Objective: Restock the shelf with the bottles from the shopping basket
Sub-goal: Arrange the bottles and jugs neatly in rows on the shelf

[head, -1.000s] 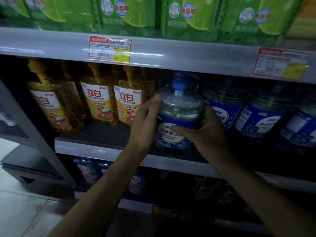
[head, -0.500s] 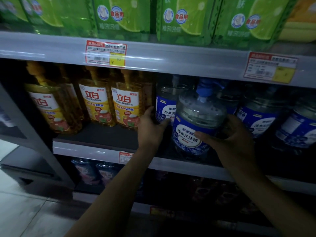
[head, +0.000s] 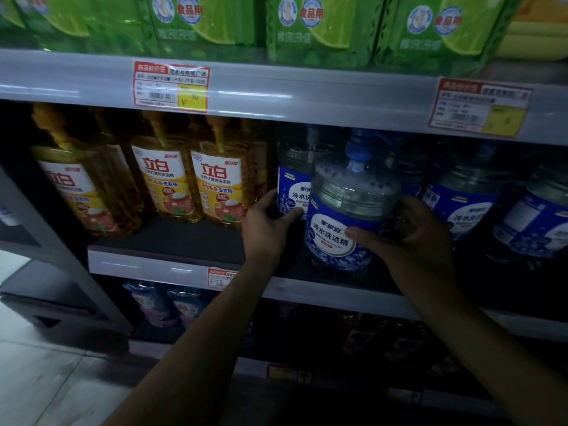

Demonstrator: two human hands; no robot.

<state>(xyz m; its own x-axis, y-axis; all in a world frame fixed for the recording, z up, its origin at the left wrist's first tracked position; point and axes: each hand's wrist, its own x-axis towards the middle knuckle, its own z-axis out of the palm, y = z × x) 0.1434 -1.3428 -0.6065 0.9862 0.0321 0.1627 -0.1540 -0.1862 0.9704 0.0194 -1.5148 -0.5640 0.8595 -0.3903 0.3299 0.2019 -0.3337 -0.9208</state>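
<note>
Yellow dish-soap bottles (head: 215, 182) fill the left of the middle shelf (head: 184, 241), other blue-label bottles (head: 461, 207) stand to the right, and green packs (head: 310, 29) sit above. The clear detergent bottle (head: 347, 210) stands at the shelf front, overlapping a twin bottle (head: 292, 186). The right hand (head: 412, 238) has its fingers grasping it; the left hand (head: 264, 229), fingers released, touches the twin.

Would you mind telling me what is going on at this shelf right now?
A person is stocking the middle shelf. Their right hand grips a blue-labelled detergent bottle at the shelf's front edge, while the left hand touches a matching bottle behind it with straight fingers. To the left stand yellow detergent bottles.
</note>
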